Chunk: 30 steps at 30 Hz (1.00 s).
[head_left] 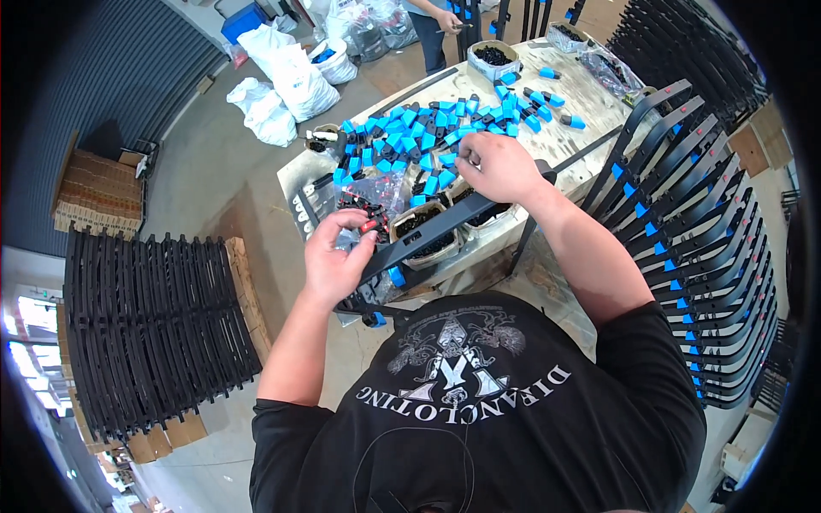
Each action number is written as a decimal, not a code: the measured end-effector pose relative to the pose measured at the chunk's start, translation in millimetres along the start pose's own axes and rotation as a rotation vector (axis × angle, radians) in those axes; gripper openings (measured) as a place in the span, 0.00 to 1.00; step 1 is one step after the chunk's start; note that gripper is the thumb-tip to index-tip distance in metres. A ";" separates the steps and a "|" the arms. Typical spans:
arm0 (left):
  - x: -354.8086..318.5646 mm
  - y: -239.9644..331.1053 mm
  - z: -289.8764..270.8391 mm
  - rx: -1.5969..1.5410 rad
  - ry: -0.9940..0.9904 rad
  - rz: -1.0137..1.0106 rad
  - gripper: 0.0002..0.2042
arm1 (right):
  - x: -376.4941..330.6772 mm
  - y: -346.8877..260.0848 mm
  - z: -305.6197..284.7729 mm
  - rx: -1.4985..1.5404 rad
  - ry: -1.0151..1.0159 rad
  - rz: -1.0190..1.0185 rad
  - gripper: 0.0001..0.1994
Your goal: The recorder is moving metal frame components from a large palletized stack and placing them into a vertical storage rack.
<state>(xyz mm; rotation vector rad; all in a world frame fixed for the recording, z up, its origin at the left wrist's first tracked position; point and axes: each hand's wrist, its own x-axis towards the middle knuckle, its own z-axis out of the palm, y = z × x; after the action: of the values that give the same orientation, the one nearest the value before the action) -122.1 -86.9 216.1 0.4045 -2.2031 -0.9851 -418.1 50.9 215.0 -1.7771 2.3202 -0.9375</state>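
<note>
A long black frame piece [445, 229] lies slantwise across the near edge of the worktable [590, 90]. My left hand [335, 256] pinches a small red and black part [369, 226] right against the frame's lower left end. My right hand [499, 167] rests palm down on the frame's upper end, its fingers reaching into a heap of several blue and black plastic clips [428, 128]. Blue clips [397, 276] sit on the frame's lower end.
Small tubs of black parts [423, 224] and a clear bag [376, 190] stand under my hands. Stacked black frames [701, 256] with blue clips stand at right, another stack [158, 325] on cardboard at left. White sacks [286, 81] lie on the floor. Another person [436, 26] works at the table's far end.
</note>
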 end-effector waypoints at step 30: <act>-13.4 46.9 57.7 0.539 -0.117 0.005 0.09 | -3.3 11.3 -2.9 0.019 -0.032 -0.026 0.12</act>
<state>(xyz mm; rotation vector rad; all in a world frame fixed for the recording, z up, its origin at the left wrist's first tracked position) -152.7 -17.9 217.2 0.5921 -2.5627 -0.4037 -427.9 56.7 210.6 -1.8053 2.2667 -0.9247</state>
